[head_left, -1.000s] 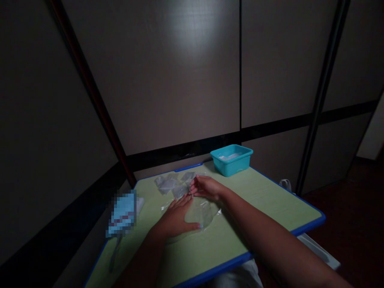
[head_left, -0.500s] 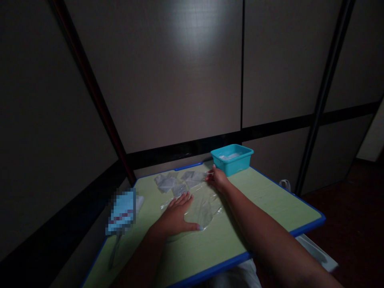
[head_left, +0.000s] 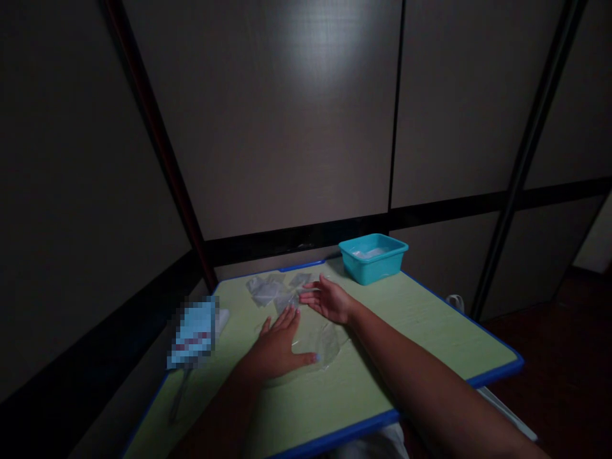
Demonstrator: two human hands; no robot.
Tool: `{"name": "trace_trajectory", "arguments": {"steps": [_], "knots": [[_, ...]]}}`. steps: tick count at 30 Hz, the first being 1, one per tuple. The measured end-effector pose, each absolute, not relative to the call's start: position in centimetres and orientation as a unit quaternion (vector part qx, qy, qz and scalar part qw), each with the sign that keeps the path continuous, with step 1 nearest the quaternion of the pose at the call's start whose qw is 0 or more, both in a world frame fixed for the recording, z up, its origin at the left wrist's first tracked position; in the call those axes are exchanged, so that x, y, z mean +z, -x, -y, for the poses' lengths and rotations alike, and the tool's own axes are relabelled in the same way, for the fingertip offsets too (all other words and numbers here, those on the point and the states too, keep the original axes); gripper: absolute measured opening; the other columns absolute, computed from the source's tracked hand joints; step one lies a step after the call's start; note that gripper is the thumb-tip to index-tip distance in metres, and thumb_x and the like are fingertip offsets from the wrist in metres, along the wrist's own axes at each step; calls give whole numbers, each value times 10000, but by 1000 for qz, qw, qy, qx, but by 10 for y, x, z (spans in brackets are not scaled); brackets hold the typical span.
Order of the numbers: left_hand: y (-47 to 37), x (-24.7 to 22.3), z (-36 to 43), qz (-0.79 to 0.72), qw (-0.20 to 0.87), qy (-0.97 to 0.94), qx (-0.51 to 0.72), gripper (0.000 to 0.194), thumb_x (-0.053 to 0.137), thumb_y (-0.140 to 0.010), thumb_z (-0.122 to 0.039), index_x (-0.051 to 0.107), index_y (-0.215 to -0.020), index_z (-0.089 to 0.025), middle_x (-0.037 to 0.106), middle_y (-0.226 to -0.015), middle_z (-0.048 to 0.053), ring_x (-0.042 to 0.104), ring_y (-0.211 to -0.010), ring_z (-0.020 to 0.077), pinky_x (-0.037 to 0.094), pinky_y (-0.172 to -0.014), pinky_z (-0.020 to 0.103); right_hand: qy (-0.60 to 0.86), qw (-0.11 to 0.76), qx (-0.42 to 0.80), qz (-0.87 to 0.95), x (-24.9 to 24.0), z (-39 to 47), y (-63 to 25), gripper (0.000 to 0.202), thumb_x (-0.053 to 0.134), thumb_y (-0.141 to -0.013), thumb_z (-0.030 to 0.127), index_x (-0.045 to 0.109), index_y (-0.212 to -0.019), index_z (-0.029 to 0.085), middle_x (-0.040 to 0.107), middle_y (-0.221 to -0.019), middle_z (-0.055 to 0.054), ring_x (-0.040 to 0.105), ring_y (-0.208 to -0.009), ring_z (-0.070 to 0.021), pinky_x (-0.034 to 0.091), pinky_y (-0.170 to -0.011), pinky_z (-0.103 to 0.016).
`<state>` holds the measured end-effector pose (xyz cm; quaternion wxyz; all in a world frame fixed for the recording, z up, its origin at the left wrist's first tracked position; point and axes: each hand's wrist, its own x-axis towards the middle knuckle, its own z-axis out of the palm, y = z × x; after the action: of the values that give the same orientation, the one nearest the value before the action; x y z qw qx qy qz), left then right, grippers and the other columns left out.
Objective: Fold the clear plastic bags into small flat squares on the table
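Note:
My left hand (head_left: 280, 347) lies with its fingers spread on a clear plastic sheet or bag (head_left: 327, 347) on the pale green table (head_left: 430, 325). Just beyond it my right hand (head_left: 327, 299) is turned on its side, fingers extended and apart, holding nothing that I can see. Its fingertips are near several crumpled, greyish clear plastic pieces (head_left: 265, 290) towards the table's back. The clear plastic's edges are hard to make out against the tabletop.
A turquoise basket (head_left: 375, 264) with clear plastic inside stands at the back right of the table. At the left edge is a blurred-out light blue item (head_left: 195, 331). Dark cabinet panels (head_left: 296, 140) rise behind the table.
My right hand has moved left, away from the basket, and its pinching fingers have opened. The clear plastic it held up now lies lower. My left hand has stayed nearly in place.

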<state>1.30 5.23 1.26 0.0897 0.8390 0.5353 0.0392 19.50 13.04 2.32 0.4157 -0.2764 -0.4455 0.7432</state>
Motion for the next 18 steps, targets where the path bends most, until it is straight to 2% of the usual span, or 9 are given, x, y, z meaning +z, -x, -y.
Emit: {"name": "trace_trajectory", "arguments": {"steps": [2, 5, 10, 12, 15, 18], "knots": [[-12, 12, -52, -533, 97, -840, 31, 1021, 442, -627, -727, 99, -1394, -148, 1, -1448, 115, 8, -1330, 288, 47, -1033, 530, 321, 433, 722, 434, 18, -138, -198, 493, 208, -867, 556, 524, -866, 178, 623, -793, -79, 622, -799, -166, 475, -636, -270], [-12, 13, -51, -531, 99, -841, 30, 1040, 443, -617, -738, 78, -1394, -150, -17, -1448, 111, 4, -1330, 286, 46, -1031, 537, 396, 515, 626, 432, 13, -153, -208, 489, 186, -867, 556, 498, -808, 185, 596, -708, -72, 618, -729, -173, 475, -629, -299], [-11, 13, -52, -533, 97, -840, 28, 1045, 452, -612, -731, 79, -1394, -147, 0, -1450, 113, 9, -1329, 291, 58, -1034, 528, 449, 582, 503, 454, 9, -171, -224, 523, 168, -824, 628, 477, -784, 208, 568, -689, -57, 590, -699, -178, 461, -614, -301], [-11, 11, -53, -533, 97, -840, 30, 1053, 463, -602, -731, 88, -1394, -148, 10, -1450, 114, 12, -1327, 299, 60, -1033, 528, 461, 593, 450, 484, 10, -171, -226, 528, 214, -796, 659, 491, -792, 209, 579, -746, -59, 578, -768, -188, 455, -664, -309], [-10, 10, -54, -537, 99, -837, 43, 1053, 474, -601, -728, 97, -1394, -148, 29, -1451, 117, 29, -1327, 303, 66, -1034, 525, 457, 585, 371, 558, 16, -158, -222, 474, 364, -761, 642, 538, -847, 209, 599, -918, -67, 527, -953, -209, 407, -822, -335], [-11, 12, -54, -555, 80, -825, 69, 977, 402, -669, -716, 101, -1394, -133, 41, -1453, 107, 26, -1331, 282, 67, -1040, 513, 423, 522, 304, 675, 26, -131, -207, 460, 431, -778, 571, 545, -1070, 235, 539, -1174, -61, 414, -1148, -221, 251, -994, -385]]}}
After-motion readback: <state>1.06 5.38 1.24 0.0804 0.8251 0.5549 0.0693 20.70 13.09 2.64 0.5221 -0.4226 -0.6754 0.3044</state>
